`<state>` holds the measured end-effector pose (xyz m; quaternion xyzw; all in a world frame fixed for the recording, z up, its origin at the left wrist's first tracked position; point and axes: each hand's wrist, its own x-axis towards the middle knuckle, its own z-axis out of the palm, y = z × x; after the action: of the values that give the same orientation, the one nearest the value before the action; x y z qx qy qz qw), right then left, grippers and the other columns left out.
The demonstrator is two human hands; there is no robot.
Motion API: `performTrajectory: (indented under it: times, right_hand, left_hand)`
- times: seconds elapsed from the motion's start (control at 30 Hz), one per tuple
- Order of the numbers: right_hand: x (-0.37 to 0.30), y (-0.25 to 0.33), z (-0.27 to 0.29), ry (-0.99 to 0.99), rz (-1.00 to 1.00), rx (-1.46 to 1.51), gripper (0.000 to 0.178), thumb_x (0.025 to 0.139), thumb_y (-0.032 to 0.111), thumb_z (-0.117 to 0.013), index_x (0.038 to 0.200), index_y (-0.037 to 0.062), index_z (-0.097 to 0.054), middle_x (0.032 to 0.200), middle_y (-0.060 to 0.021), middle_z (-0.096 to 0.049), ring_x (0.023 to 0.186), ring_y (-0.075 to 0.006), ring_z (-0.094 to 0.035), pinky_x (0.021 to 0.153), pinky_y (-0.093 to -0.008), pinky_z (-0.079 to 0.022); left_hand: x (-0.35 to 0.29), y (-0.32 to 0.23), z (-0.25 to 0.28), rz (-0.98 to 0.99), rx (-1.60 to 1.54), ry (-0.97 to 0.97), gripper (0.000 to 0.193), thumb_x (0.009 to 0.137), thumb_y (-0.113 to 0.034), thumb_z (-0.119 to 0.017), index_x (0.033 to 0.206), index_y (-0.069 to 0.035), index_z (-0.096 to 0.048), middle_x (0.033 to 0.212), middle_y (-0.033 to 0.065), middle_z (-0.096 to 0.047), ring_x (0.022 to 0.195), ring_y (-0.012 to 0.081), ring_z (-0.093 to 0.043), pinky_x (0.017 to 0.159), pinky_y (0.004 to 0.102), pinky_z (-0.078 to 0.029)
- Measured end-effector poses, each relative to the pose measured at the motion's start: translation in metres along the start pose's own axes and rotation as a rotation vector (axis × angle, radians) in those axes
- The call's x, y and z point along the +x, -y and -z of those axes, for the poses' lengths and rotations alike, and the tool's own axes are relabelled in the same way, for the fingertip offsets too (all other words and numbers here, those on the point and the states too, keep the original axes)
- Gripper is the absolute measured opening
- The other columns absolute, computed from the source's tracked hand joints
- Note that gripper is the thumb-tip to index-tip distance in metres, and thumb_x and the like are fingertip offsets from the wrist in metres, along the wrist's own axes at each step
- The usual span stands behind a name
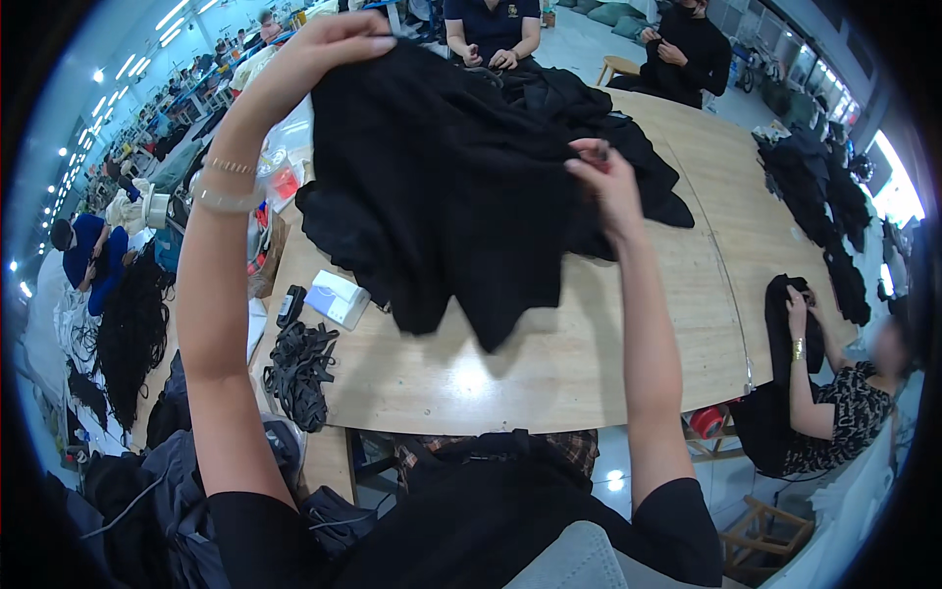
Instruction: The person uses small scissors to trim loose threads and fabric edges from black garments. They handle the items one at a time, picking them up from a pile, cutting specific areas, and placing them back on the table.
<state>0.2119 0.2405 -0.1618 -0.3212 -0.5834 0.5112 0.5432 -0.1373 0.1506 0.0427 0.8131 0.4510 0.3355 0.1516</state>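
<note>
A black garment [442,187] hangs spread in the air over the wooden table, its lower edge falling in pointed folds. High on the left, my left hand [348,41] pinches its upper corner between thumb and fingers. Lower and to the right, my right hand [603,182] grips the garment's other side, fingers closed at its edge. What kind of garment it is, I cannot tell. Behind and partly hidden by it lies a heap of black garments [648,182] on the table.
On the wooden table [628,334], a white-and-blue box [337,298] stands near a small black object [290,306] and a bundle of dark straps [299,373]. Co-workers sit across the table and at the right, one handling black cloth [782,329]. Grey garments [182,491] lie at my lower left.
</note>
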Motion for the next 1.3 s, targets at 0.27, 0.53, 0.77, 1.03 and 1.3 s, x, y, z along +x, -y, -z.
performTrajectory:
  times: [0.27, 0.53, 0.77, 1.03, 1.3]
  right_hand:
    - [-0.022, 0.074, 0.063, -0.008, 0.138, -0.218, 0.014, 0.090, 0.012, -0.074, 0.103, 0.0093, -0.073, 0.080, 0.0091, -0.060, 0.064, 0.0006, -0.043, 0.055, -0.0203, -0.027]
    - [0.023, -0.041, 0.031, 0.153, 0.273, -0.988, 0.027, 0.084, 0.015, -0.076, 0.106, -0.0006, -0.072, 0.100, -0.0166, -0.067, 0.095, -0.0307, -0.067, 0.087, -0.0365, -0.052]
    - [-0.103, -0.112, 0.039, 0.285, 0.056, -0.726, 0.025, 0.098, 0.020, -0.064, 0.112, -0.0004, -0.069, 0.093, -0.0094, -0.062, 0.074, -0.0200, -0.060, 0.070, -0.0319, -0.049]
    - [-0.243, -0.111, 0.035, 0.050, -0.492, -0.437, 0.016, 0.098, 0.011, -0.063, 0.108, 0.0020, -0.072, 0.073, 0.0025, -0.058, 0.070, -0.0049, -0.048, 0.064, -0.0224, -0.041]
    - [-0.234, -0.075, -0.023, -0.035, -0.193, -0.453, 0.013, 0.090, 0.000, -0.071, 0.102, 0.0028, -0.073, 0.082, 0.0015, -0.051, 0.068, -0.0049, -0.043, 0.059, -0.0214, -0.035]
  left_hand:
    - [-0.104, 0.021, -0.042, 0.340, -0.380, 0.149, 0.017, 0.099, -0.017, -0.066, 0.099, -0.001, -0.064, 0.088, -0.0059, -0.061, 0.082, -0.0008, -0.053, 0.075, 0.0178, -0.045]
    - [-0.130, 0.048, -0.213, 0.659, -0.645, 0.445, 0.040, 0.088, -0.025, -0.078, 0.112, 0.007, -0.069, 0.099, 0.0056, -0.072, 0.088, 0.0110, -0.066, 0.081, 0.0268, -0.054]
    - [-0.213, 0.093, -0.313, 0.924, -1.310, -0.003, 0.036, 0.092, -0.018, -0.073, 0.119, 0.006, -0.067, 0.114, 0.0124, -0.072, 0.103, 0.0196, -0.070, 0.093, 0.0323, -0.055]
    - [-0.212, 0.077, -0.328, 1.015, -1.274, -0.127, 0.035, 0.092, -0.014, -0.073, 0.119, 0.007, -0.065, 0.110, 0.0121, -0.073, 0.096, 0.0175, -0.071, 0.089, 0.0301, -0.057]
    - [-0.194, 0.023, -0.326, 0.819, -1.188, -0.202, 0.024, 0.089, 0.002, -0.073, 0.113, 0.005, -0.069, 0.107, 0.0100, -0.074, 0.095, 0.0121, -0.069, 0.087, 0.0277, -0.057]
